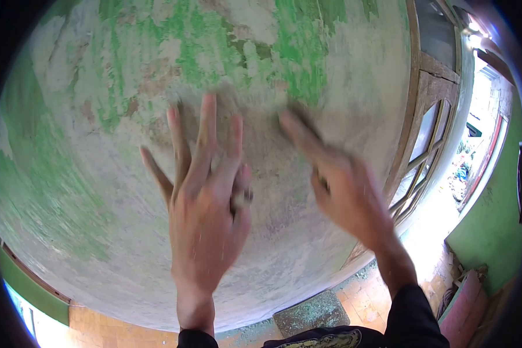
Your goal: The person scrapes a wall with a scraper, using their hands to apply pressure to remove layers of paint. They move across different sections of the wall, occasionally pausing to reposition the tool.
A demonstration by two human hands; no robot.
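My left hand point(206, 214) lies against the wall point(296, 203) with its fingers spread and pointing up. Its thumb is bent in beside a small dark object with a pale glint point(242, 199); what that is I cannot tell. To the right, my right hand point(351, 182) reaches to the same patch, its foremost fingers stretched out, the tips at the surface and blurred by motion. The other fingers are partly hidden behind it. Flaking green paint point(307, 58) covers the wall above both hands, while bare grey-brown plaster shows around the fingertips.
A wooden door frame with glass panes point(426, 127) borders the wall at the right, near a bright opening. Below, a flat slab point(312, 314) strewn with green paint flakes lies on the tiled floor point(104, 327). A pinkish board-like object point(464, 301) leans at lower right.
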